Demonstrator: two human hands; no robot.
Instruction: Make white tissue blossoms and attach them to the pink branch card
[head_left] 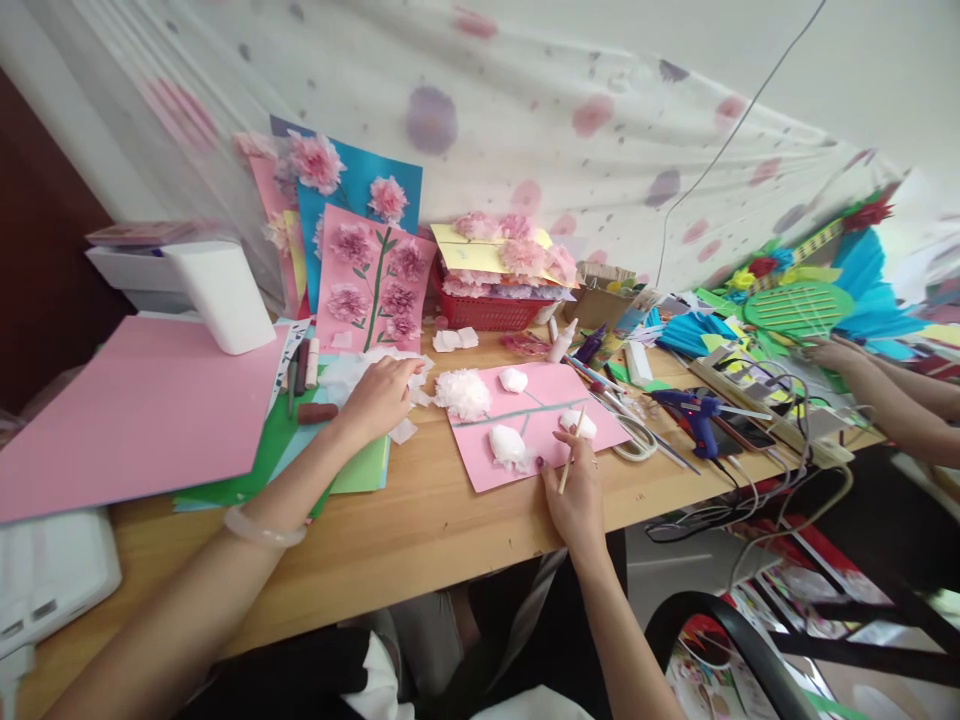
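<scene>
My left hand [382, 394] reaches over a loose pile of thin white tissue paper pieces [352, 377]. Its fingers are curled together, and what they pinch, if anything, is hidden. In my right hand [579, 495] a slim wooden stick [571, 452] stands at a slant over the right part of a pink sheet of card [480, 474]. A grey-green branch [517, 411] runs across this card. White patches [508, 447] of glue or paper lie along the branch, and a fluffy white tissue flower [463, 394] sits at its left end.
Behind the card stand finished flower pictures [379, 300] and a red basket [480, 308] with more flowers. To the right lie brushes, a blue glue gun [697, 415] and tangled cables [787, 470]. Large pink card [142, 410] covers the left side. A co-worker's hands [840, 360] work at far right.
</scene>
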